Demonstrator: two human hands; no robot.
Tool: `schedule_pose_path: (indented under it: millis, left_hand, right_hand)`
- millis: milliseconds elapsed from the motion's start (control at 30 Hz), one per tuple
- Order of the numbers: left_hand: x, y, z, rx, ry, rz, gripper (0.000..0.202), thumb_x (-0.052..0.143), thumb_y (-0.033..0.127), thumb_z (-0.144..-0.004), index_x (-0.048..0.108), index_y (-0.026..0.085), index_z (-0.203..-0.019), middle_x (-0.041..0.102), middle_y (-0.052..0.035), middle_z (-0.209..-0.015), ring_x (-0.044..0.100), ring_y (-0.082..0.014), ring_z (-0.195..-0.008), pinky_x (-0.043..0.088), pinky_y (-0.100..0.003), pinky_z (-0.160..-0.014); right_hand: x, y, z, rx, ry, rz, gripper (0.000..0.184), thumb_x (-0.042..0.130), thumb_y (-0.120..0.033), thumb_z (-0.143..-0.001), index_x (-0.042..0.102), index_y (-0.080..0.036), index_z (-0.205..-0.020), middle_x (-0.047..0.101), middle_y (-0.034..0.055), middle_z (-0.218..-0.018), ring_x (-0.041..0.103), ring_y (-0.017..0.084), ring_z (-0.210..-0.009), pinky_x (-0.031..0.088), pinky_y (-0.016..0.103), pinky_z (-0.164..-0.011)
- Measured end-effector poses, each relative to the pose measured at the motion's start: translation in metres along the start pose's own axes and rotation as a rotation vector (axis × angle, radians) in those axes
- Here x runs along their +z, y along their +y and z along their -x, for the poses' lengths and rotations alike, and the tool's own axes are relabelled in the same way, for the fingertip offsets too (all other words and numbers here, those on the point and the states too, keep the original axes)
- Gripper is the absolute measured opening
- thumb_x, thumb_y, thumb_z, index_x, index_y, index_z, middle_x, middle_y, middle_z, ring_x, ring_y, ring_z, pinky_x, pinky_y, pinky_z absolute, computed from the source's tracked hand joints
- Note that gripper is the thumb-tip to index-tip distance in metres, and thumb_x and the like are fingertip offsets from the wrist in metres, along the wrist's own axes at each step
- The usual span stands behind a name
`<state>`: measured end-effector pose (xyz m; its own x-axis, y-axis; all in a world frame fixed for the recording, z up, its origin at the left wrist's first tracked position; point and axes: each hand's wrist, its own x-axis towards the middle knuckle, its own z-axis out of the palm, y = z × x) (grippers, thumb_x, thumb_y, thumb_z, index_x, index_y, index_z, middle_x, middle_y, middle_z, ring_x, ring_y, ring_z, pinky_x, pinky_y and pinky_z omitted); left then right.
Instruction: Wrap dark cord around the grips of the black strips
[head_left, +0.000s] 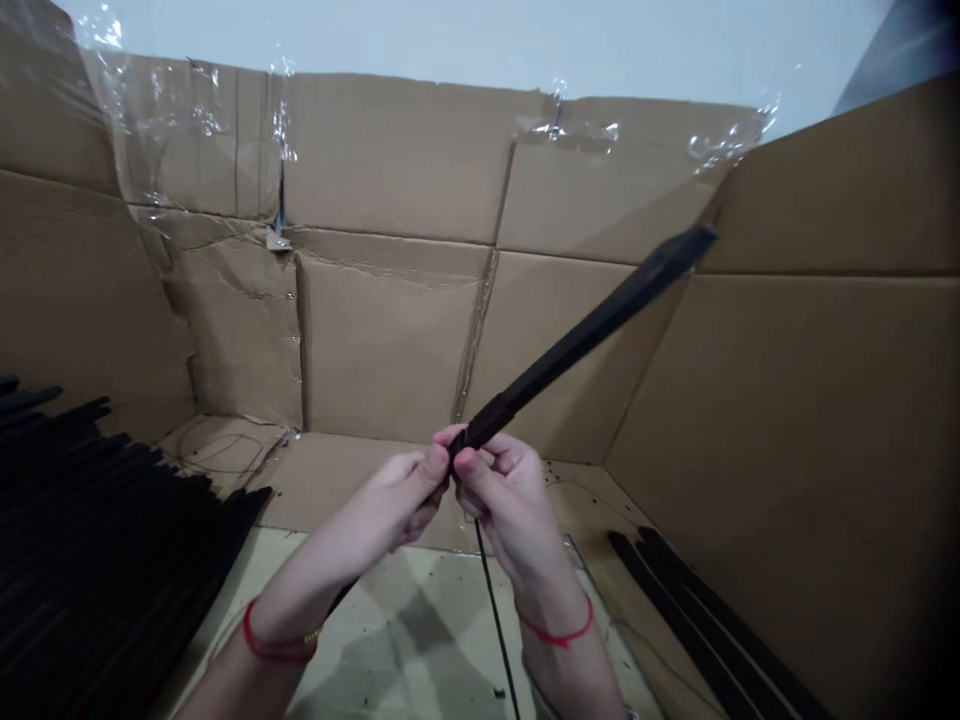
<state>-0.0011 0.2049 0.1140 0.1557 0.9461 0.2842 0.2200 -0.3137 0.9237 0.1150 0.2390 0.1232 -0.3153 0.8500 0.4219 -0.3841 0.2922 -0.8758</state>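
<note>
A long, slim black strip (592, 338) slants up to the right from between my hands, with a thicker sleeve-like part near its lower end. My left hand (405, 492) pinches it at the lower side of that sleeve, thumb on top. Close against it, my right hand (504, 487) grips the same spot, its thumb and fingers closed round the piece. A dark length also shows behind my left forearm, perhaps the same strip. From under my hands a thin black cord (491, 590) runs down toward me. My fingers hide the exact point where they grip.
Many black strips (97, 560) lie piled at the left. Several more strips (697, 610) lie along the right side. Cardboard walls (390, 330) with clear tape enclose the pale work surface (405, 610). A loose thin strand (225, 450) curls at the back left.
</note>
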Motion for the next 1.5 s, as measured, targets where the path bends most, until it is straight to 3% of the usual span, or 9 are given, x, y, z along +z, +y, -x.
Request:
schedule_pose_path:
  millis: [200, 333, 467, 633, 767, 933, 1067, 1200, 1500]
  left_hand:
    - [0.001, 0.001, 0.003, 0.039, 0.373, -0.338, 0.036, 0.038, 0.051, -0.093, 0.045, 0.021, -0.074, 0.045, 0.0006, -0.059, 0.044, -0.0148, -0.052, 0.027, -0.023, -0.049]
    - [-0.003, 0.007, 0.009, -0.044, 0.041, -0.098, 0.054, 0.022, 0.064, -0.092, 0.048, 0.021, -0.073, 0.044, 0.0024, -0.048, 0.041, -0.0137, -0.041, 0.029, -0.023, -0.045]
    - [-0.004, 0.005, 0.005, 0.076, 0.453, -0.373, 0.047, 0.047, 0.066, -0.084, 0.043, 0.021, -0.069, 0.042, 0.0021, -0.056, 0.041, -0.0138, -0.050, 0.022, -0.022, -0.048]
    - [-0.003, 0.004, 0.003, -0.005, -0.035, -0.014, 0.055, 0.030, 0.073, -0.085, 0.043, 0.022, -0.072, 0.037, 0.0056, -0.050, 0.033, -0.0113, -0.041, 0.024, -0.021, -0.043]
    - [-0.002, 0.010, 0.011, 0.105, 0.356, -0.249, 0.038, 0.046, 0.057, -0.088, 0.048, 0.021, -0.076, 0.047, 0.0013, -0.061, 0.044, -0.0138, -0.053, 0.027, -0.022, -0.049]
    - [-0.005, 0.013, 0.015, -0.005, 0.173, -0.127, 0.053, 0.028, 0.063, -0.091, 0.049, 0.020, -0.069, 0.047, 0.0007, -0.053, 0.044, -0.0139, -0.047, 0.028, -0.023, -0.047]
    - [-0.003, 0.007, 0.008, 0.080, 0.523, -0.415, 0.043, 0.038, 0.054, -0.092, 0.043, 0.021, -0.064, 0.043, 0.0008, -0.056, 0.041, -0.0141, -0.052, 0.024, -0.024, -0.050]
    - [-0.002, 0.007, 0.009, -0.019, 0.118, -0.140, 0.054, 0.022, 0.064, -0.092, 0.047, 0.021, -0.071, 0.044, 0.0017, -0.056, 0.040, -0.0137, -0.049, 0.027, -0.023, -0.047]
    - [-0.006, 0.021, 0.025, 0.073, 0.126, -0.264, 0.044, 0.034, 0.058, -0.093, 0.049, 0.020, -0.074, 0.043, 0.0014, -0.060, 0.039, -0.0140, -0.054, 0.027, -0.024, -0.050]
  right_hand:
    - [-0.005, 0.000, -0.002, -0.113, 0.153, 0.039, 0.034, 0.077, -0.046, -0.072, 0.066, -0.015, -0.073, 0.035, -0.0090, -0.048, 0.017, 0.005, -0.041, 0.011, 0.022, -0.038]
    - [-0.004, 0.002, 0.000, -0.108, 0.067, 0.078, 0.044, 0.077, -0.042, -0.074, 0.047, -0.018, -0.054, 0.024, -0.0109, -0.047, 0.015, 0.004, -0.041, 0.009, 0.022, -0.038]
    - [0.006, 0.004, 0.003, -0.166, 0.214, -0.059, 0.039, 0.074, -0.043, -0.078, 0.051, -0.018, -0.060, 0.025, -0.0109, -0.049, 0.016, 0.004, -0.042, 0.011, 0.020, -0.038]
    - [0.016, 0.000, 0.007, -0.018, 0.115, -0.092, 0.037, 0.076, -0.046, -0.074, 0.070, -0.012, -0.088, 0.028, -0.0117, -0.047, 0.015, 0.004, -0.041, 0.011, 0.020, -0.037]
    - [0.015, -0.001, 0.008, -0.113, 0.277, -0.106, 0.038, 0.074, -0.049, -0.075, 0.068, -0.014, -0.087, 0.032, -0.0104, -0.049, 0.017, 0.005, -0.041, 0.012, 0.020, -0.037]
    - [0.008, 0.000, 0.005, -0.116, 0.140, -0.019, 0.039, 0.081, -0.042, -0.070, 0.053, -0.017, -0.059, 0.025, -0.0122, -0.045, 0.014, 0.003, -0.039, 0.009, 0.021, -0.036]
    - [0.015, 0.002, 0.008, -0.161, 0.265, -0.047, 0.035, 0.074, -0.047, -0.076, 0.058, -0.018, -0.068, 0.026, -0.0117, -0.048, 0.015, 0.005, -0.041, 0.013, 0.021, -0.037]
    - [0.017, -0.003, 0.011, -0.051, 0.120, -0.070, 0.035, 0.079, -0.043, -0.071, 0.069, -0.014, -0.086, 0.028, -0.0116, -0.049, 0.016, 0.004, -0.041, 0.012, 0.021, -0.038]
    - [0.009, -0.014, 0.015, -0.154, 0.169, 0.046, 0.032, 0.082, -0.043, -0.068, 0.070, -0.015, -0.076, 0.036, -0.0081, -0.048, 0.016, 0.004, -0.041, 0.010, 0.022, -0.036]
